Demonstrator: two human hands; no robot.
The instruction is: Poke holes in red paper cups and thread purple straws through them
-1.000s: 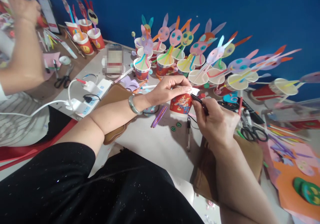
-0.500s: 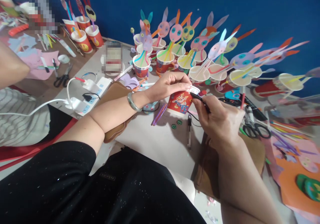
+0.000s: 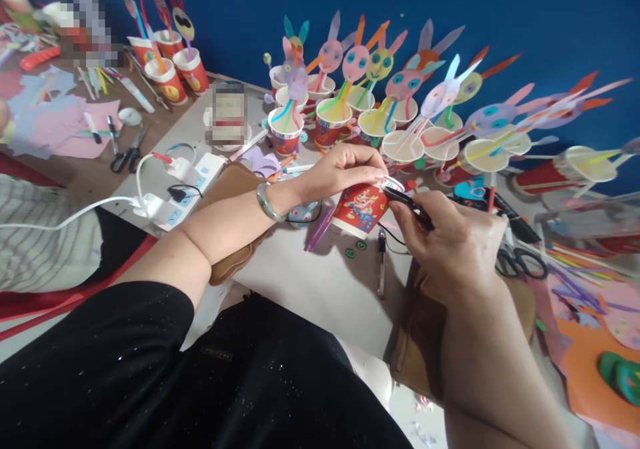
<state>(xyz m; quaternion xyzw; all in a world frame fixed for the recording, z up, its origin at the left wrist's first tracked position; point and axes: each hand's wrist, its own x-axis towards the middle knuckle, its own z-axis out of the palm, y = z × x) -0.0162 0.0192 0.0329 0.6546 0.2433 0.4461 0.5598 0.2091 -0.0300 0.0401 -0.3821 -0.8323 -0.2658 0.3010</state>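
Note:
My left hand (image 3: 345, 170) grips a red paper cup (image 3: 361, 209) by its white rim, fingers closed over the edge. The cup is tilted and has a cartoon figure printed on its side. In my closed right hand (image 3: 445, 225) is a slim black tool (image 3: 404, 199), its tip against the cup near the rim; its exact kind is mostly hidden by my fingers. Purple straws (image 3: 320, 229) stick out beside the cup's left side. Just below lie small green round pieces (image 3: 356, 249) and a pen (image 3: 382, 262).
Behind my hands stand several paper cups (image 3: 285, 129) with rabbit-like figures on straws. A power strip (image 3: 195, 189) with plugged-in cables lies left. At right are black-handled scissors (image 3: 523, 262), loose straws and orange paper (image 3: 587, 359). More scissors (image 3: 129, 155) lie far left.
The black tool has moved slightly right and turned flatter along the cup's rim, with my right hand shifting right. The cup tilts a little more. A neighbour's arm at left has drawn back.

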